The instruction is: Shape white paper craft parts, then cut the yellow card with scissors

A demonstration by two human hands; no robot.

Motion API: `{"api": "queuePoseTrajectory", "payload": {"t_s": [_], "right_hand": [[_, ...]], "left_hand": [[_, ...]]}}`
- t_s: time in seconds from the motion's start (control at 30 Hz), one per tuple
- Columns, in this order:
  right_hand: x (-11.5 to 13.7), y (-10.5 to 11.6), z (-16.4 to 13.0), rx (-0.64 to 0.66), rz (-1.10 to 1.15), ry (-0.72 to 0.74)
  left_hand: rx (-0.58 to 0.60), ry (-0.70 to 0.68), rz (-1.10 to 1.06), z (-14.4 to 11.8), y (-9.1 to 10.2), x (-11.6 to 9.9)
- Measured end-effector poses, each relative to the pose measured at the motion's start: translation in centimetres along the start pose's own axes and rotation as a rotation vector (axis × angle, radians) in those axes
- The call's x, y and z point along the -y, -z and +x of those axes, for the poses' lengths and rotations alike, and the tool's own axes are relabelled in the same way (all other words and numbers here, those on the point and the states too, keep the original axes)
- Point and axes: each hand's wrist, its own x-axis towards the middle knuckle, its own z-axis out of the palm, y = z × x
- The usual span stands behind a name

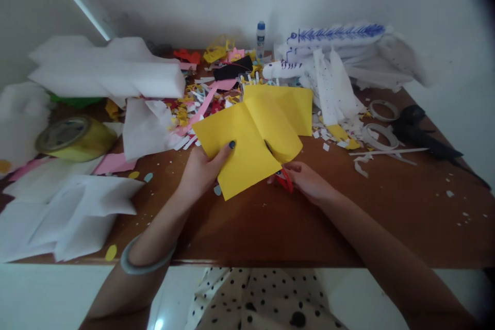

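Note:
A yellow paper sheet (247, 152) is held above the table, split part of the way by a cut so that its right part curls up. My left hand (203, 167) grips the sheet's left side, thumb on top and the other fingers hidden beneath. At the right edge of the sheet, my right hand (303, 179) is closed on red-handled scissors (285, 180). Their blades are mostly covered by the paper, with a dark bit showing in the cut. Just behind lies another yellow paper piece (301, 108).
Paper scraps (185, 108) litter the table's middle and back, where a glue bottle (260, 40) stands upright. On the left are white foam sheets (108, 72) and a roll of yellow tape (75, 136). Narrow tape rolls (381, 136) and a black bundle (421, 131) lie right.

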Motion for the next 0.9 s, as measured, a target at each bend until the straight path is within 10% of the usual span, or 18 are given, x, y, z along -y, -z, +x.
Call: {"api": "queuePoseTrajectory", "payload": {"t_s": [0.9], "right_hand": [[-0.3, -0.6, 0.1, -0.044, 0.171, -0.046]], "left_hand": [[-0.011, 0.004, 0.036, -0.4, -0.7, -0.1]]}}
